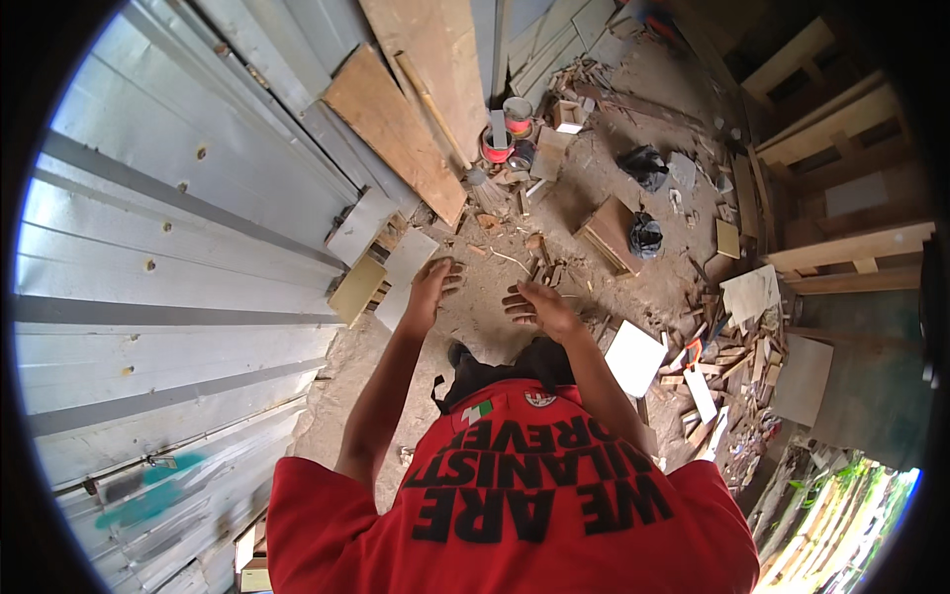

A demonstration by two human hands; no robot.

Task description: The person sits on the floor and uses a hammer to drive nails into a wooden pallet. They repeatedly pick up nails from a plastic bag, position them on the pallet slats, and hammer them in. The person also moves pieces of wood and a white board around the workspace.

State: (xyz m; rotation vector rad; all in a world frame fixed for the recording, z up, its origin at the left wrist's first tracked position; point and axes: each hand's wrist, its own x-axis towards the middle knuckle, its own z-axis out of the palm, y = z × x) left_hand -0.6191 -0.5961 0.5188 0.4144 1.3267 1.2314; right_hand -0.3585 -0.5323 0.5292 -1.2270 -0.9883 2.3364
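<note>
My left hand (pixel 432 291) and my right hand (pixel 539 307) are held out in front of my body, a gap between them. Both are empty, with the fingers apart and pointing toward each other. Below them is a dusty dirt floor (pixel 475 315). Just left of my left hand, a pale grey board (pixel 404 273) leans near a yellowish board (pixel 358 289). Small wood scraps (pixel 544 269) lie beyond my right hand. A broom (pixel 480 180) with a long wooden handle stands farther ahead, its head down on the floor.
A corrugated metal wall (pixel 188 267) runs along my left, with a large brown plank (pixel 396 134) against it. Ahead stand red-marked buckets (pixel 498 148). A wooden box (pixel 612 236) with a black plastic bag (pixel 645 236) sits ahead right. A scrap-wood pile (pixel 737 361) and white panel (pixel 634 358) lie right.
</note>
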